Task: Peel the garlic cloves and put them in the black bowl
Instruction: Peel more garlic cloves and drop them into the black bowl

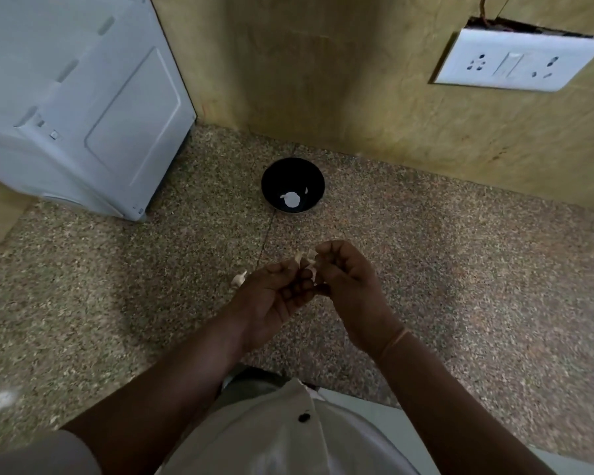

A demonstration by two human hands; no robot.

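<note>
Left hand (pixel 275 296) and right hand (pixel 350 286) pinch one pale papery-skinned garlic clove (pixel 307 264) between curled fingertips (skin flaring), above the speckled granite counter (pixel 460 269). Round black bowl (pixel 288 173) sits well beyond, holding pale pieces.

You are viewing a dim, softly lit scene. A faint shadow is lying across the counter (pixel 144 296). Wide-angle distortion is bending the edges, and details are blurring.

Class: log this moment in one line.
phase: peeling | left hand: holds clove | right hand: pinches same clove | bowl: white pieces inside | counter: loose clove by left hand
</note>
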